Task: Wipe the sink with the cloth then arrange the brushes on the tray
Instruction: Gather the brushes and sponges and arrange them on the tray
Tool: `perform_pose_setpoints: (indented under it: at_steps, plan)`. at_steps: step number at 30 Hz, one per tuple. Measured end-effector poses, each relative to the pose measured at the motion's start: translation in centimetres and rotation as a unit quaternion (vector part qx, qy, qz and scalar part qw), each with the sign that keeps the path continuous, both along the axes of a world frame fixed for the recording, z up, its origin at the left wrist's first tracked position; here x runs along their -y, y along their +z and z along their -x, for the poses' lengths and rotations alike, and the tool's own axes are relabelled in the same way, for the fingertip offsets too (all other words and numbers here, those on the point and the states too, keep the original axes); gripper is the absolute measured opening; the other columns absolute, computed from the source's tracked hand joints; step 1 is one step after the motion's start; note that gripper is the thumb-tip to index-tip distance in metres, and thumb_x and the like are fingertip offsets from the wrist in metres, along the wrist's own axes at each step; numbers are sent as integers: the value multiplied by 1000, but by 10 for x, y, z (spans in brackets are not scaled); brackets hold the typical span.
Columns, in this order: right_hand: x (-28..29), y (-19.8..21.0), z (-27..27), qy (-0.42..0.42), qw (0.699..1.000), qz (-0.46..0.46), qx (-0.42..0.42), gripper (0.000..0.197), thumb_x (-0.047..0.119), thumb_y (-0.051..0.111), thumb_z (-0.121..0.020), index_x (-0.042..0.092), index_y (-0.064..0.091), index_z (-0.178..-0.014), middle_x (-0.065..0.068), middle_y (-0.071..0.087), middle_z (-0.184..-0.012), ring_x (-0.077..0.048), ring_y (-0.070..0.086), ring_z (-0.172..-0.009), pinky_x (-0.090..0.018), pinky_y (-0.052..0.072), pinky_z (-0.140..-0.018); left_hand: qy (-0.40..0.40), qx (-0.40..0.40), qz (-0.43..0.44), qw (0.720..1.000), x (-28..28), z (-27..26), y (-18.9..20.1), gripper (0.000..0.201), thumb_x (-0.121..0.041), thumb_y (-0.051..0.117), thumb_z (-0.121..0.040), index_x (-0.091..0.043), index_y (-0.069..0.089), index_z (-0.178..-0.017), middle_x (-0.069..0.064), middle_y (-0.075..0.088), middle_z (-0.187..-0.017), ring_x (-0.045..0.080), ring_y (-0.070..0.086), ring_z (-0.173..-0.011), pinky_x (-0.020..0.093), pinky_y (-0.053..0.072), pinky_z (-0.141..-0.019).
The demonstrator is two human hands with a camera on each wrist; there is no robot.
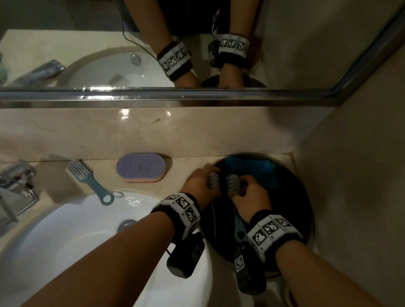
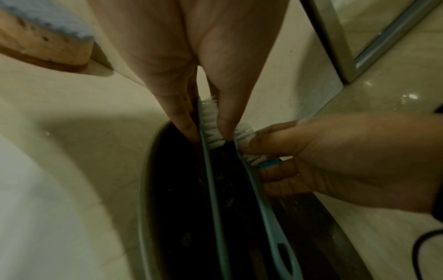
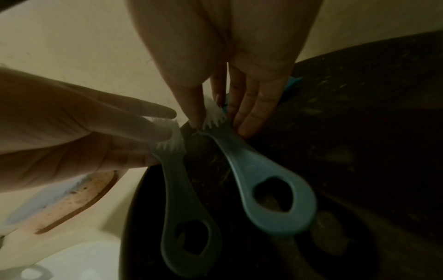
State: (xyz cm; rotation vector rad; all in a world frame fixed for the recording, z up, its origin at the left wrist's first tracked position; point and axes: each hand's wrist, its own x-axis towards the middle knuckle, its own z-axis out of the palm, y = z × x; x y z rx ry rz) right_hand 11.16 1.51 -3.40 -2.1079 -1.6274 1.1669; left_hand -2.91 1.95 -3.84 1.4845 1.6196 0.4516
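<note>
Both hands (image 1: 225, 188) side by side over tray (image 1: 304, 197), each pinching brush (image 3: 261, 181) head.

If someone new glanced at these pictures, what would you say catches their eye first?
Most striking are the left hand and right hand, each pinching the white bristle head of a teal brush over the dark round tray at the right of the counter. A blue cloth lies at the tray's far edge. Left of the tray, a purple-topped sponge sits against the backsplash, and a third teal brush lies beside the white sink.
</note>
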Motion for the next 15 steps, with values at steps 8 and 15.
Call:
perform_pose_setpoints:
  at_steps: [8,15]
  plan:
    - [-10,-12,6,-9,1000,-18,-17,46,13,60,-88,3,47,-131,-21,53,-129,-34,52,-117,-36,42,-99,-22,-51,-9,998,-8,4,-8,70,-14,70,-80,-17,36,-142,8,43,-142,24,43,-130,29,35,-106]
    - [-9,-16,8,35,999,-10,-11,43,14,57,-90,8,50,-132,-19,51,-130,-32,50,-119,-32,39,-101,-102,-124,48,986,-13,6,-6,63,-24,57,-90,-11,28,-145,11,35,-149,25,35,-136,34,26,-114]
